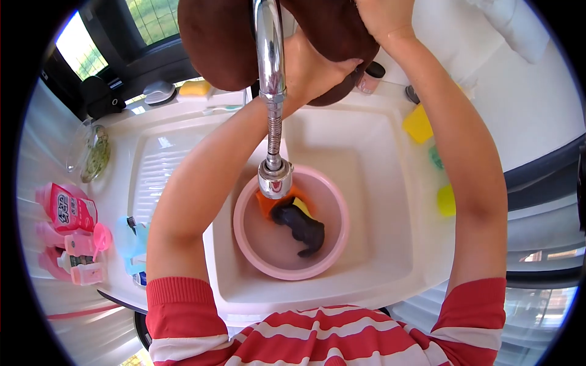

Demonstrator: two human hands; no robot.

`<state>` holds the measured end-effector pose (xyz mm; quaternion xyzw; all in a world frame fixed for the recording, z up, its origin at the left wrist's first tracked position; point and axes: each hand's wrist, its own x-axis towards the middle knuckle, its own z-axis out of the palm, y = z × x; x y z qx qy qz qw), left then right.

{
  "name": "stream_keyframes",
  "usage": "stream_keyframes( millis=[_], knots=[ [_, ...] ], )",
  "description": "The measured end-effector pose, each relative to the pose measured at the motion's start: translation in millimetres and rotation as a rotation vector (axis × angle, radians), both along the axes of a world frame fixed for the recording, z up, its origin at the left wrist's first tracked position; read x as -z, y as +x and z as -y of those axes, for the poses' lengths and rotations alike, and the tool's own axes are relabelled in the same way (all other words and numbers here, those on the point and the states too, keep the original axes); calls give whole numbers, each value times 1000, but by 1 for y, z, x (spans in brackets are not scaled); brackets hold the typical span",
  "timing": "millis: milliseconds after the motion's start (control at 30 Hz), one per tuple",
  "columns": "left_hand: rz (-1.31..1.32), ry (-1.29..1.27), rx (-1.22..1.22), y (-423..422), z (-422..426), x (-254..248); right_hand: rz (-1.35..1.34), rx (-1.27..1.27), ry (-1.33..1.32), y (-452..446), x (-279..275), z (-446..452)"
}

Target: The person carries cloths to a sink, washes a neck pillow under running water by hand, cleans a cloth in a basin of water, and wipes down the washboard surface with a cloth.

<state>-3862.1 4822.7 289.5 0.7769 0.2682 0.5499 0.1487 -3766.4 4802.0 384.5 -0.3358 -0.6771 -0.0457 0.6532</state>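
Above the far side of the sink is a large, smooth, brown thing with rounded lobes (218, 46); the top edge of the view cuts it off, so its kind is unclear. My left hand (311, 68) grips its underside, thumb stretched to the right. On its right side presses my right hand (384, 18), whose fingertips are partly hidden. A chrome faucet (274, 122) hangs in front of my left wrist. Below it, a pink basin (241, 244) stands in the white sink (378, 244). Inside lie a dark animal-shaped toy (299, 226) and an orange and yellow piece (265, 204).
Pink detergent packs (70, 210) and a pink scoop (102, 236) stand left of the sink. A yellow soap bar (194, 88) and a toothbrush (223, 108) lie along the back ledge. A small pink jar (370, 79) and a yellow container (418, 124) are at the right.
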Motion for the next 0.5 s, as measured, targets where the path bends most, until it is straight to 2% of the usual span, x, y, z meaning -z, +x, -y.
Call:
stream_keyframes(
  millis=[67, 100, 200, 300, 400, 467, 500],
  knots=[
    [-60, 27, -67, 0, -6, 2, 11, -18, 21, 4, 1, -4],
    [-156, -88, -101, -2, -6, -1, 13, -38, -9, 6, -1, -6],
    [-38, -177, 193, -10, 0, -10, -37, -120, -109, 13, 1, -6],
    [-31, -19, 301, -23, -20, 18, -158, -226, -186, 13, 14, -3],
    [-52, -703, 586, -60, -31, 37, -230, -248, -203, 11, 23, -1],
    [38, -1042, 852, -83, -50, 91, -278, -261, -224, 6, 24, -1],
    [101, -1116, 1040, -81, -45, 88, -262, -271, -197, 7, 23, -3]
  ],
)
